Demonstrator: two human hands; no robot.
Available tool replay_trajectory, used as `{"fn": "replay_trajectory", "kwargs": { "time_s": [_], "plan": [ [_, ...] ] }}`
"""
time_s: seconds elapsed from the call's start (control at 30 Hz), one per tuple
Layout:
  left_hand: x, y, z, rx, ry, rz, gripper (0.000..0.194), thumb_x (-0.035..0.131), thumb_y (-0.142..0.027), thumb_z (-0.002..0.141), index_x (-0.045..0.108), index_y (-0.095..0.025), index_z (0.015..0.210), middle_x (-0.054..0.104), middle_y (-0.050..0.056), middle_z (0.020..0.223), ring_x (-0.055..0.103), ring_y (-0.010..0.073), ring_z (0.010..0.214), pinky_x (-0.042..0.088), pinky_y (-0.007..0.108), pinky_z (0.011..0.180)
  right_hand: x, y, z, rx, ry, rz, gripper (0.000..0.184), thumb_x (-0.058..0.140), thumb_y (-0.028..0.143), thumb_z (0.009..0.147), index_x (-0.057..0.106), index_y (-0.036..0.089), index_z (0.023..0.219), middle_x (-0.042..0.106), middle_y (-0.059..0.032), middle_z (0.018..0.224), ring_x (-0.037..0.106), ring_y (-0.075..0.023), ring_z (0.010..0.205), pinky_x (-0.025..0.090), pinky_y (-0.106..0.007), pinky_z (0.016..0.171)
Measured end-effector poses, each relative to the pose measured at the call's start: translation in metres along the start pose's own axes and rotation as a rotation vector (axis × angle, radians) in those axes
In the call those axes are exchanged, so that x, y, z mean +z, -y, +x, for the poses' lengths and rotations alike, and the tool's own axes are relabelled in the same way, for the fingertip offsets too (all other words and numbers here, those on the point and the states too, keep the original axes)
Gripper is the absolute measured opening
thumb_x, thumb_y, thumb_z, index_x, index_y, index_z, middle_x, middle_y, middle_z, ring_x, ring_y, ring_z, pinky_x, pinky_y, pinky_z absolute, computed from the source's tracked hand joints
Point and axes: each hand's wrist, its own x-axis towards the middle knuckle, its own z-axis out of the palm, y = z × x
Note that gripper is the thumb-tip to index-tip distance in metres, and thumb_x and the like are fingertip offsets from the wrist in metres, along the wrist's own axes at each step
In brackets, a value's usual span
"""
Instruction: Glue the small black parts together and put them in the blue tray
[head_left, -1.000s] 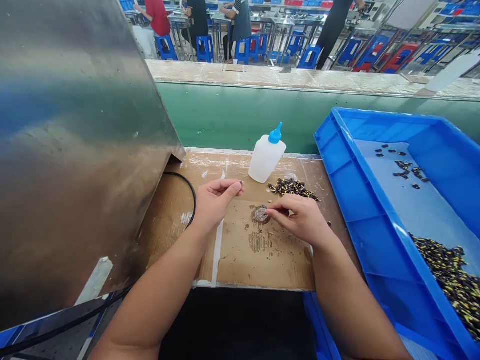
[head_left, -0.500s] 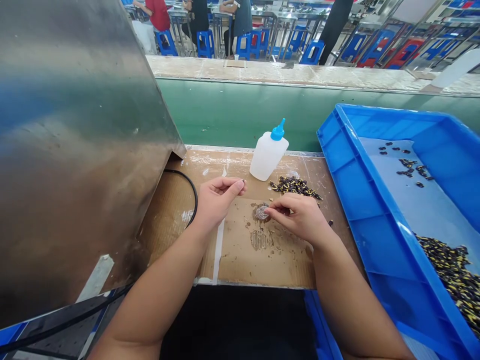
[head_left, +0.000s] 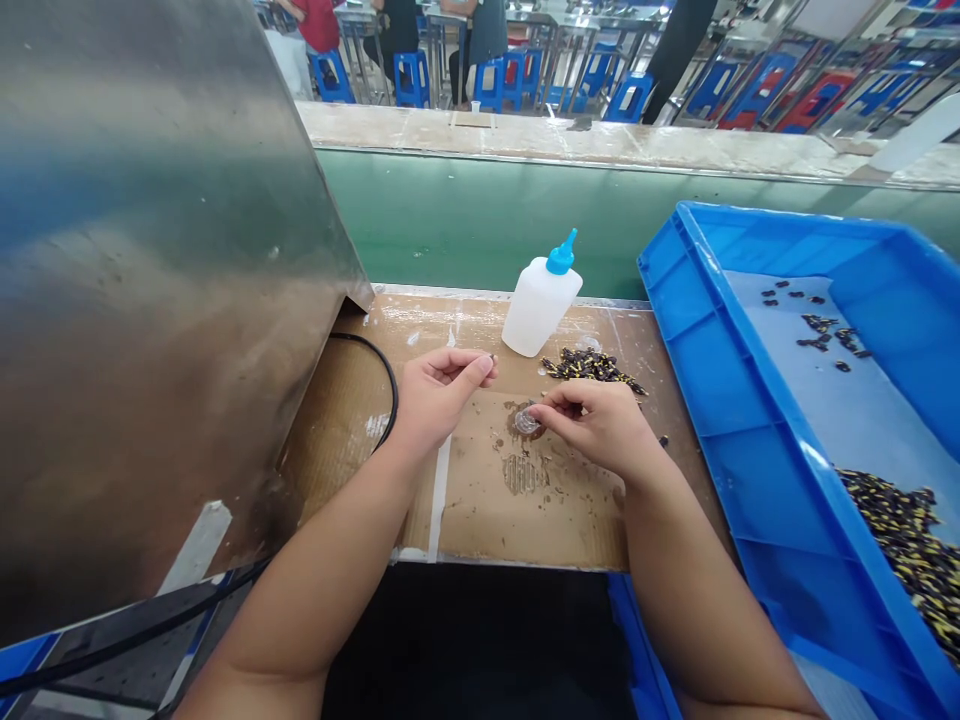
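- Beyond a long green panel (head_left: 480, 215) with a pale ledge (head_left: 637, 145) on top, people sit on blue plastic stools (head_left: 412, 80) at metal tables.
- Brown cardboard covers the counter (head_left: 345, 400), with a grey metal housing (head_left: 150, 300) on the left and a deep blue plastic crate (head_left: 697, 370) on the right.
- The left hand (head_left: 439, 400) is narrow, thumb against forefinger, pinching a tiny dark piece (head_left: 492, 358) above the cardboard (only a speck of it shows, so its shape is hard to tell).
- The right hand (head_left: 596, 425) is narrow too, its fingertips together at the right edge of a clear, shallow round dish (head_left: 526, 421); whether they grip it or only touch it, I cannot tell.
- That dish sits on a damp patch of the cardboard, between the hands.
- Behind the right hand lies a loose pile of small black-and-yellow pieces (head_left: 589, 365), near a translucent white bottle (head_left: 540, 308) with a blue nozzle cap (head_left: 561, 257).
- Inside the crate, more such pieces (head_left: 900, 530) are heaped on a pale liner (head_left: 787, 340), with a few scattered farther back.
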Motion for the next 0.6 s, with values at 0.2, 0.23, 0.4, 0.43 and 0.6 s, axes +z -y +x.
{"fn": "replay_trajectory", "kwargs": {
  "time_s": [0.2,0.23,0.4,0.43,0.6],
  "plan": [
    [0.0007,-0.0001,-0.0006,0.008,0.004,-0.017,0.025,0.088,-0.043,0.084,0.082,-0.019,0.087,0.08,0.008,0.092,0.074,0.0175,0.08,0.066,0.032,0.079,0.003,-0.0038,-0.0004,-0.001,-0.002,0.005,0.03,0.075,0.045,0.098,0.074,0.023,0.077,0.073,-0.0004,0.071,0.06,-0.0139,0.059,0.043,-0.031,0.062],
    [0.0007,-0.0001,-0.0006,0.008,0.005,-0.02,0.025,0.088,-0.043,0.084,0.082,-0.019,0.087,0.08,0.008,0.092,0.074,0.0174,0.08,0.066,0.032,0.08,0.0029,-0.0036,-0.0005,-0.004,-0.002,0.008,0.03,0.075,0.045,0.098,0.074,0.023,0.077,0.073,-0.0003,0.071,0.06,-0.014,0.059,0.043,-0.031,0.062],
    [0.0001,0.0001,-0.0007,0.0,0.002,-0.013,0.025,0.088,-0.043,0.084,0.082,-0.02,0.088,0.08,0.009,0.094,0.075,0.0179,0.081,0.066,0.034,0.081,0.0019,-0.0014,-0.0002,-0.011,0.0,-0.006,0.029,0.075,0.045,0.098,0.074,0.023,0.078,0.074,-0.0012,0.074,0.061,-0.0148,0.061,0.044,-0.031,0.063],
    [0.0,0.0001,-0.0007,0.0,0.002,-0.016,0.024,0.089,-0.043,0.084,0.082,-0.02,0.087,0.08,0.009,0.094,0.074,0.0177,0.081,0.066,0.033,0.08,0.0019,-0.0014,-0.0001,-0.016,0.001,-0.007,0.029,0.075,0.045,0.098,0.073,0.023,0.078,0.074,-0.0011,0.073,0.061,-0.0148,0.061,0.044,-0.031,0.063],
    [0.0007,-0.0011,-0.0007,0.002,0.001,-0.041,0.023,0.089,-0.041,0.084,0.082,-0.019,0.087,0.08,0.008,0.092,0.074,0.0164,0.079,0.065,0.03,0.078,0.0019,-0.0027,-0.0004,-0.038,-0.005,-0.017,0.029,0.075,0.044,0.097,0.073,0.023,0.077,0.074,-0.0012,0.074,0.063,-0.0151,0.063,0.045,-0.031,0.064]
  ]
}}
